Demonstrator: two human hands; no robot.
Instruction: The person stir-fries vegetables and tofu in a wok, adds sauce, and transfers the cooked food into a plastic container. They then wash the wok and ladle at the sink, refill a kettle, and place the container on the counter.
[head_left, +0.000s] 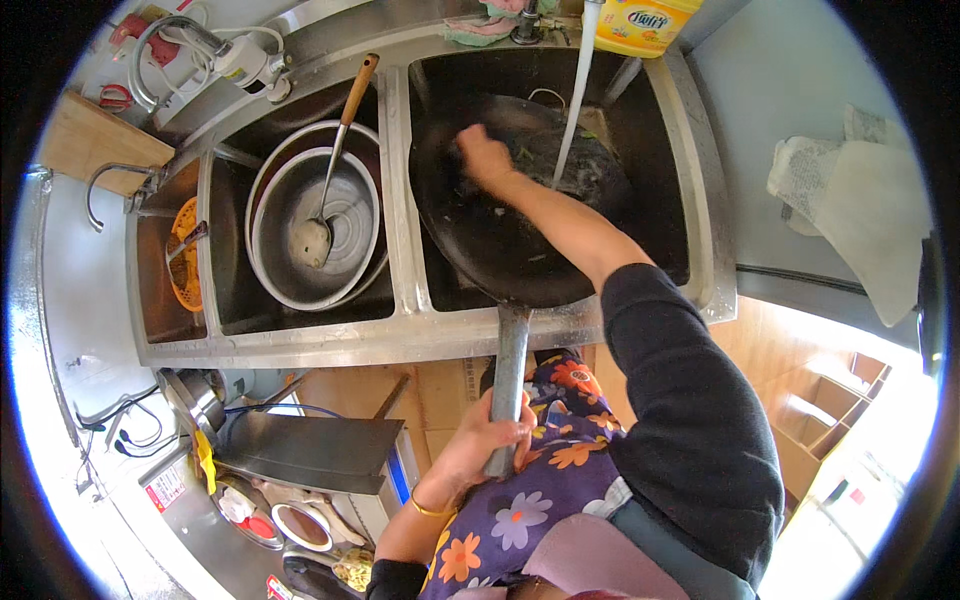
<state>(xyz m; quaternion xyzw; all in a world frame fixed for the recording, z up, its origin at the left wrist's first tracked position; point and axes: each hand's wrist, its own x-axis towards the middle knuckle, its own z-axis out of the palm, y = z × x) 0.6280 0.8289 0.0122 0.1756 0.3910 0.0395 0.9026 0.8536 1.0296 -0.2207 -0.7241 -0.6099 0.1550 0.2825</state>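
Note:
A large dark wok (472, 247) sits in the right-hand basin of a stainless steel sink (405, 247), tilted over the front rim. My left hand (484, 435) is wrapped around its long grey metal handle (511, 352), which points back at my body. Inside the wok, against its upper left wall, is my right hand (484, 157). Its fingers are curled and a little blurred, so I cannot tell whether something is in them. A stream of water (576, 112) runs from above into the wok, and small green scraps lie near where it lands.
Nested metal bowls (352, 255) with a wooden-handled ladle (351, 105) occupy the middle basin. An orange plastic basket (193, 289) is in the left one. Behind stand faucets (217, 49), cloths (480, 28) and a yellow container (641, 26). A counter with dishes (304, 521) lies lower left.

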